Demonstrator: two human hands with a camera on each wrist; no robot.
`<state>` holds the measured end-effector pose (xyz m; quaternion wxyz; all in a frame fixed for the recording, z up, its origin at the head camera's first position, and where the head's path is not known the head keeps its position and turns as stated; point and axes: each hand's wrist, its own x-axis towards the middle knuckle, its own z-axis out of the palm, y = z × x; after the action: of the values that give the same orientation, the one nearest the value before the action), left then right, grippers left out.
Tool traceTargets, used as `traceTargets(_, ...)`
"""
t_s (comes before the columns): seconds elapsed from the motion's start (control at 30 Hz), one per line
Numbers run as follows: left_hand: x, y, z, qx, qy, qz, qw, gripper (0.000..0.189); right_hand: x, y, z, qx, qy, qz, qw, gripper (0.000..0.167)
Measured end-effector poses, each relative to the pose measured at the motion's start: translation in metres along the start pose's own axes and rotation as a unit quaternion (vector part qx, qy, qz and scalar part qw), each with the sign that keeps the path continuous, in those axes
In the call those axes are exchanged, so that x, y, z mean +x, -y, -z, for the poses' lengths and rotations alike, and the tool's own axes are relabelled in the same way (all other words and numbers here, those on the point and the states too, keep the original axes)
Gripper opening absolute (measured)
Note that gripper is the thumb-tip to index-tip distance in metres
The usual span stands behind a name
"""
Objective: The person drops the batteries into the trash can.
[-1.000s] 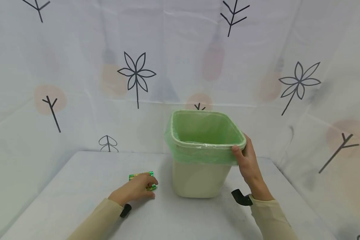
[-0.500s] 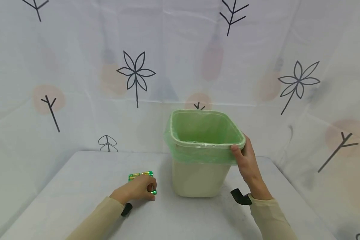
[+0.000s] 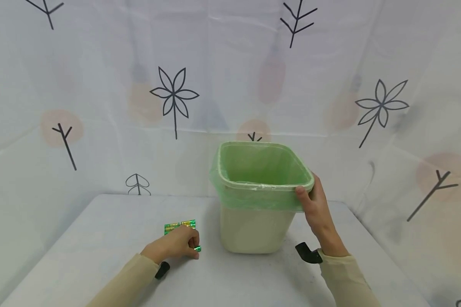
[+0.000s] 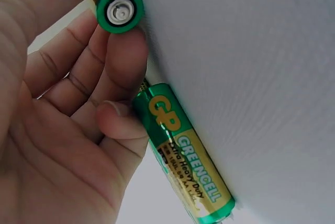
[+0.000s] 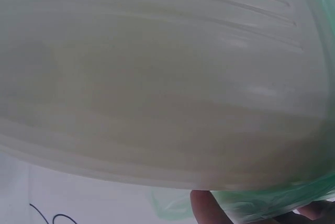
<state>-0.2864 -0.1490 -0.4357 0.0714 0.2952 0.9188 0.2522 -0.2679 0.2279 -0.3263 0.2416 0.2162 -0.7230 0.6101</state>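
Observation:
My left hand (image 3: 173, 244) pinches a green-and-gold AA battery (image 4: 119, 10) between thumb and index finger, its end facing the camera in the left wrist view. Just beside the curled fingers, a second battery (image 4: 186, 153) marked GP Greencell lies on the white surface. More batteries (image 3: 180, 224) lie in a group behind the hand, partly hidden by it. On the right, my right hand (image 3: 318, 213) grips the rim corner of a cream trash bin (image 3: 255, 230), thumb on the front. A translucent green trash bag (image 3: 261, 198) lines the bin and folds over its rim.
The bin stands upright on a white-covered table (image 3: 111, 221), right of the batteries. A white cloth backdrop (image 3: 223, 55) with plant drawings hangs behind. Black straps (image 3: 308, 253) sit at the wrists.
My left hand has closed its thumb and fingers on a battery and drawn it slightly toward me, apart from the group. The right hand and bin stay put.

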Motion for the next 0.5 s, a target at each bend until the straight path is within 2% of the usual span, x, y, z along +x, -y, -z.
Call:
traceTargets(0.23,0.0009,-0.0010,0.0007,0.001,-0.002,0.002,1.0000,0.022,0.0028,0.0010,-0.0001,0.029,-0.004,0.015,0.9995,0.064)
traceTargets(0.5,0.0001,-0.0019,0.0003,-0.004,0.000,0.008,1.0000,0.022,0.0030,0.0014,0.0001,0.029,-0.003,0.006,0.9996,0.063)
